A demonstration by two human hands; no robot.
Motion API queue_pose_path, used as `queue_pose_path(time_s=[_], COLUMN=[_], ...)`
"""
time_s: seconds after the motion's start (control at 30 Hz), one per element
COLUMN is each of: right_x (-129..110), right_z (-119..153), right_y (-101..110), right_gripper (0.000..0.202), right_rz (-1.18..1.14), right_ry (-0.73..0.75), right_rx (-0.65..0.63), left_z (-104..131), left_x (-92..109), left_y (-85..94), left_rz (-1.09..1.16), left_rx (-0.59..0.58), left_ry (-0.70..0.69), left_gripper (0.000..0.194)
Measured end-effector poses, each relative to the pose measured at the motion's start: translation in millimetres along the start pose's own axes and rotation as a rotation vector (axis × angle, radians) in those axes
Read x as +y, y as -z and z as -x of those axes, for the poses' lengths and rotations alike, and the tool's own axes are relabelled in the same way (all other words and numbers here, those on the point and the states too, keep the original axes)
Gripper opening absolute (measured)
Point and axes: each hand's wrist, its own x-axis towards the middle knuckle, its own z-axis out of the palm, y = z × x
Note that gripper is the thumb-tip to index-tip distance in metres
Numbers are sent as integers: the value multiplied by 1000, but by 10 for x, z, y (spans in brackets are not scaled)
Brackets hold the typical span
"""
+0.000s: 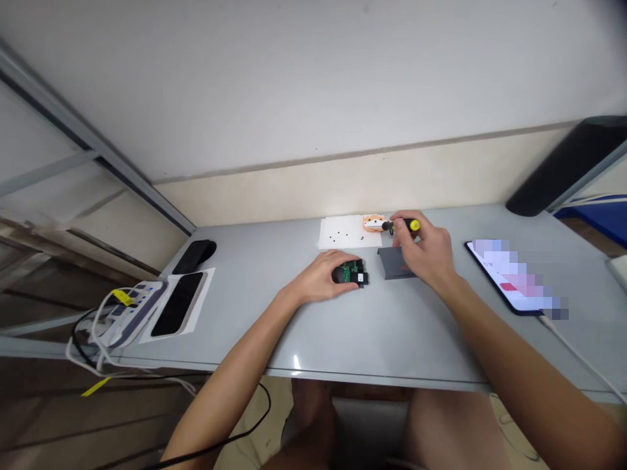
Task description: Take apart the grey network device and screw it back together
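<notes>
In the head view, I saw my left hand [326, 277] on the gray table [249, 313], with its fingers curled around a small green circuit board [347, 268]. The thumb was at one side and the pointing finger was at the other. The board had black parts, and one had a white label.

I'll use the board as the middle of my clock. My right hand [427, 247] was at two o'clock, with its fingers closed on a black and yellow screwdriver [411, 225]. The yellow end pointed to three, and the other end pointed to nine, near an orange and white animal-face case [375, 223]. I could not tell if they touched.

At three o'clock, just beside the board, lay a gray case [389, 264], partly hidden by my right hand. At twelve lay a white paper sheet [325, 227] with tiny dark screws [338, 232] spread on it. The animal-face case was at its right end.

Well apart, at three, was a lit phone [509, 281] with a white cable [578, 352]. Well apart, at nine, lay a dark phone [179, 303] on white paper, with a power strip [140, 316] just beside it.
</notes>
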Motion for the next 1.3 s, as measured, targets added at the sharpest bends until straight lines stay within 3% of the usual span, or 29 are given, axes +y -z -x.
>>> queue_pose_path(time_s=[0.43, 0.8, 1.3], right_x=[80, 106, 97], right_z=[-59, -70, -44], right_y=[-75, -91, -64], right_gripper=[33, 32, 28], right_rz=[96, 92, -43], right_ry=[11, 5, 25], right_rx=[-161, -169, -15], left_z=[-10, -1, 4], left_x=[-53, -59, -75], left_y=[-62, -44, -64], left_rz=[-1, 19, 18], left_rx=[52, 74, 92], left_ry=[-44, -74, -98], left_gripper=[41, 42, 41])
